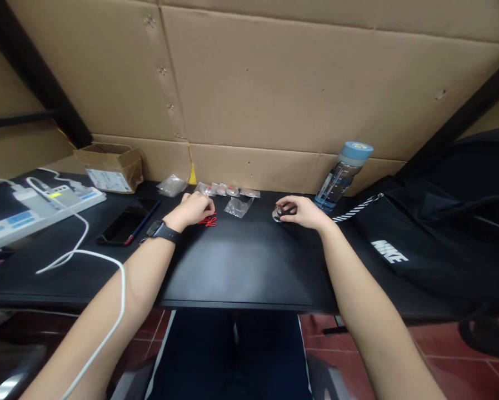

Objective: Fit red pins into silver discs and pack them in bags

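the left hand (198,209) has its fingers bent close together at a bundle of red cord (209,222) on the worktop (241,272), though i cannot tell whether its grip has hold of it. the right hand (303,212) has its thumb and fingers curled around a small clear round piece (276,215), near the blue-capped bottle (335,180); clear packets (238,207) lie between the hands, toward the cardboard wall (266,111).

Our desk (249,272) nook, perhaps in a dorm or office, cardboard (274,83) walling us in, power strip (8,226), bottle (337,180), bag (449,239), red floor tiles (453,344) below us.
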### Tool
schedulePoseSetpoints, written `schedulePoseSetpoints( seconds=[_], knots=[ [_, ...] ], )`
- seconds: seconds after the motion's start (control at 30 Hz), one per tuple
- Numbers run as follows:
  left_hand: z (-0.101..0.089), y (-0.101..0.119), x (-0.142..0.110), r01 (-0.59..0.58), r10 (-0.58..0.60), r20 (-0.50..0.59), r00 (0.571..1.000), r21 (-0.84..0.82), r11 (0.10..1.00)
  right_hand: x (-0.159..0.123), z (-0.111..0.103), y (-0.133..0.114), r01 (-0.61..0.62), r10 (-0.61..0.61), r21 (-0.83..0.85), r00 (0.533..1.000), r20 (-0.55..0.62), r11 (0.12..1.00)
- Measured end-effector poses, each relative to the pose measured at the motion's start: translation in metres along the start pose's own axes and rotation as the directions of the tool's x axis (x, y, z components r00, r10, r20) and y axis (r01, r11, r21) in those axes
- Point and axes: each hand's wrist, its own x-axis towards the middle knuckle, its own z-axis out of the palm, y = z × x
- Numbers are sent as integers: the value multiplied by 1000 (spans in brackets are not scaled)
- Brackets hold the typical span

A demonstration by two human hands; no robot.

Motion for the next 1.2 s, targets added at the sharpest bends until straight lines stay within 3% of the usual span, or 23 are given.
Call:
schedulePoseSetpoints(
  seconds=[0.17, 0.33, 0.43, 0.57, 0.7, 1.03, 1.2],
  knots=[
    [-10, 16, -6, 7, -28, -213, 977, -100, 995, 0, 11, -18, 28, -13, 336, 999, -47, 941],
    [-24, 57, -15, -266, 80, -486, 870, -328, 907, 1, 33, -43, 47, -13, 646, 998, -56, 762],
    [-20, 85, -17, -378, 159, -558, 815, -303, 875, 2, 48, -57, 50, -21, 742, 999, -48, 669],
    [-7, 108, -19, -390, 179, -568, 803, -274, 879, 1, 64, -68, 4, 0, 818, 1000, -5, 575],
    [-2, 114, -20, -357, 165, -565, 808, -246, 901, 0, 72, -73, -17, 7, 843, 1000, 15, 538],
    [-1, 118, -22, -244, 78, -519, 851, -261, 934, 0, 76, -79, 15, 57, 813, 997, -59, 582],
    [-1, 119, -23, -247, 74, -494, 866, -295, 923, 0, 77, -78, 44, 43, 804, 995, -87, 593]
  ],
)
